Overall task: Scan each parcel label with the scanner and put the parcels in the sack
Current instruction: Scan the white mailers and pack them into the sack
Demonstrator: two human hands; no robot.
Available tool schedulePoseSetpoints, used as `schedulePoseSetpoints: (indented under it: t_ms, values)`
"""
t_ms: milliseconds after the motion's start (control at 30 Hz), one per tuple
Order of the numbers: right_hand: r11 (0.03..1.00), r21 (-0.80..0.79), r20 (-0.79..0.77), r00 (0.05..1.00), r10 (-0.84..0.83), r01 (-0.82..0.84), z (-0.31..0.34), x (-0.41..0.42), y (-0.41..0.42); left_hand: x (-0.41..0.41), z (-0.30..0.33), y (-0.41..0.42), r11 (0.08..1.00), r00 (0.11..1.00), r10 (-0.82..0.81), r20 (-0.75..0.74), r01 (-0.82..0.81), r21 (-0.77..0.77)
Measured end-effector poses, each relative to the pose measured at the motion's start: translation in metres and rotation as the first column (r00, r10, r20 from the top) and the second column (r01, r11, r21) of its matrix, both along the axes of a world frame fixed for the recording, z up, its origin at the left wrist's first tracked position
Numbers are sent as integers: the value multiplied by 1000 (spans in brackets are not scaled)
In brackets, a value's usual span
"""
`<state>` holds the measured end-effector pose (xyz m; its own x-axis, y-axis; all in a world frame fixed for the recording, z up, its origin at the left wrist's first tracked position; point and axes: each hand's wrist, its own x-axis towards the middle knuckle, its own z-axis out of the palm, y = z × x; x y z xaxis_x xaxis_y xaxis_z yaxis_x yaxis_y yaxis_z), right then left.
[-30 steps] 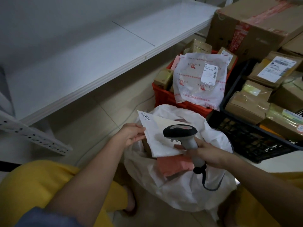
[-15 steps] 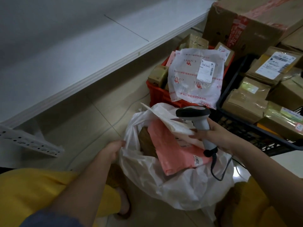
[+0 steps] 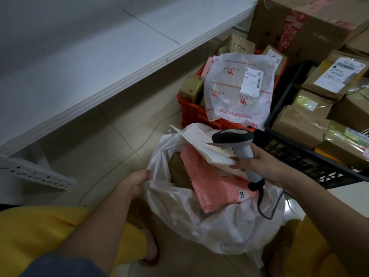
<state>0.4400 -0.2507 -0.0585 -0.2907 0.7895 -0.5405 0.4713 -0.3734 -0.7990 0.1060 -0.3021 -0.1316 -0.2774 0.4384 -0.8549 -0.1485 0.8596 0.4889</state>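
A white plastic sack [image 3: 225, 226] stands open on the floor between my knees. My left hand [image 3: 135, 181] grips its left rim. My right hand [image 3: 265, 164] holds a grey and black scanner [image 3: 237, 144] by the handle and also pinches a flat white parcel [image 3: 201, 144] against it, above the sack's mouth. Inside the sack lie a pink mailer [image 3: 211, 184] with a white label and a brown parcel [image 3: 177, 170].
A red crate [image 3: 191, 112] behind the sack holds small boxes and a white printed bag [image 3: 237, 90] with a label. To the right, a black crate [image 3: 299, 156] holds taped cardboard parcels. A large box [image 3: 311, 25] stands behind. A white shelf [image 3: 83, 56] runs along the left.
My left hand let go of the white parcel and took hold of the sack's left rim. My right hand now carries the parcel together with the scanner, shifted right and up.
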Motion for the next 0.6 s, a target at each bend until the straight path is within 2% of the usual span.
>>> schedulePoseSetpoints:
  t_ms: [200,500,600]
  values:
    - [1000,-8,4,1000,11,-11,0,-1,-4,-18,29,1,988,998,59,31,-63,138]
    - [995,46,69,994,90,-93,-12,-2,-29,-18,86,-5,943,999,-27,33,14,333]
    - [992,58,76,992,105,-109,-16,0,-35,-18,95,-4,917,991,66,115,-106,385]
